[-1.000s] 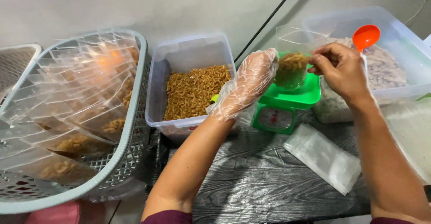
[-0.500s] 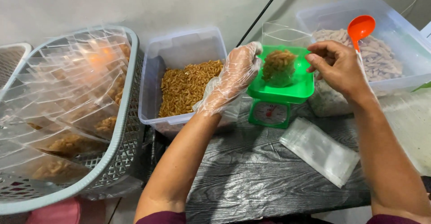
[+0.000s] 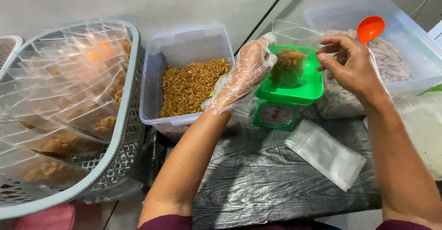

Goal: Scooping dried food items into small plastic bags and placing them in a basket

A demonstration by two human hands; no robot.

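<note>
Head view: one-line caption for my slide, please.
Gloved left hand and bare right hand hold a clear bag of snacks upright on a green scale.

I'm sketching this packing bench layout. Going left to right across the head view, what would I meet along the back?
Grey basket of filled bags → clear tub of brown snacks → gloved left hand → clear bag on the green scale → bare right hand → orange scoop in the tub of pale snacks.

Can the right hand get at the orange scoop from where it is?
Probably yes. The right hand pinches the clear bag on the green scale, and the orange scoop stands just behind it in the open bin, nothing between.
</note>
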